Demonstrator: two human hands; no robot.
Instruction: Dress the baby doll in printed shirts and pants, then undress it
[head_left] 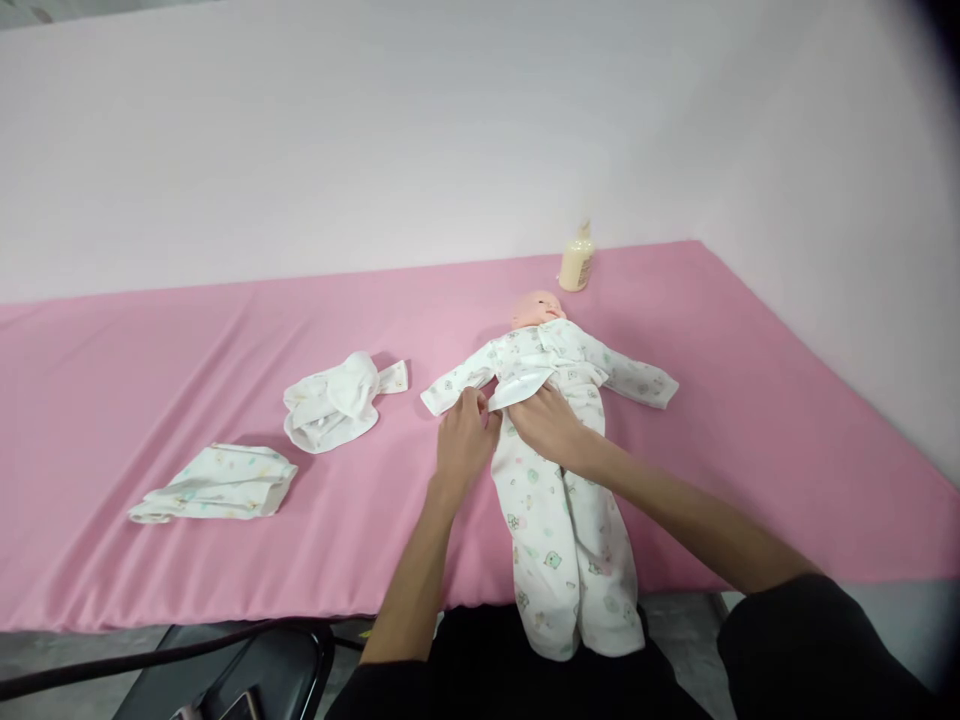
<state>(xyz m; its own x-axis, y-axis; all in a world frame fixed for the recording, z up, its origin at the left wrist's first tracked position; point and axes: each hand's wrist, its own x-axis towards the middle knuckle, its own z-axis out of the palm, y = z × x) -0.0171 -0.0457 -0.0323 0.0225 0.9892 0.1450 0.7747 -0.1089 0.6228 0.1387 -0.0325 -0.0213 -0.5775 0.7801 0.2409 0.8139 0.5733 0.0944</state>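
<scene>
As the doll (535, 311) lies — dressed — both hands (466, 438) (546, 427) touch its shirt (525, 350).

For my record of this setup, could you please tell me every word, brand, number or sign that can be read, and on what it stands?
No text can be read in this picture.
Bottle: marks on its side, too small and blurred to read.
Shirt and pants: small printed figures; no lettering can be made out.
</scene>
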